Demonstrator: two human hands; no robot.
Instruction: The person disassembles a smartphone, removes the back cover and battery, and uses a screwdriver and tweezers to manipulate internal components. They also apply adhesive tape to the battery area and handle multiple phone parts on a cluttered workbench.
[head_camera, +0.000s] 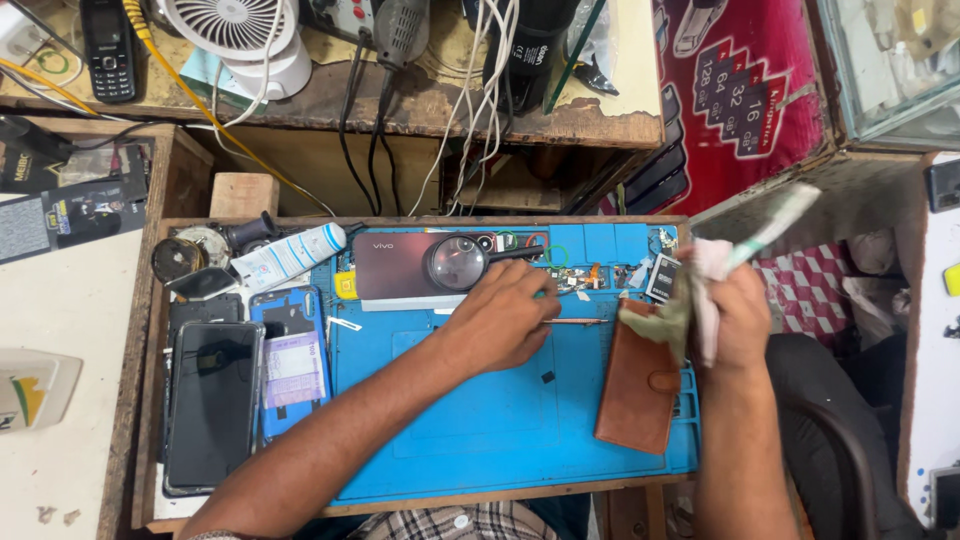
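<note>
A blue mat (500, 420) covers the cluttered wooden bench. On it a brown wallet (637, 385) lies shut. The right hand (735, 315) is closed around folded banknotes (755, 235), raised above the wallet, apparently mid-count. The left hand (505, 315) loosely pinches a thin tool (575, 321) beside a magnifier (458, 262). A white tube (290, 255) lies at the mat's corner; a red poster (740, 90) hangs behind.

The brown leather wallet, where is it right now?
In the head view, the brown leather wallet lies at the right edge of the blue rubber work mat, just below the right hand holding folded paper notes.
</note>
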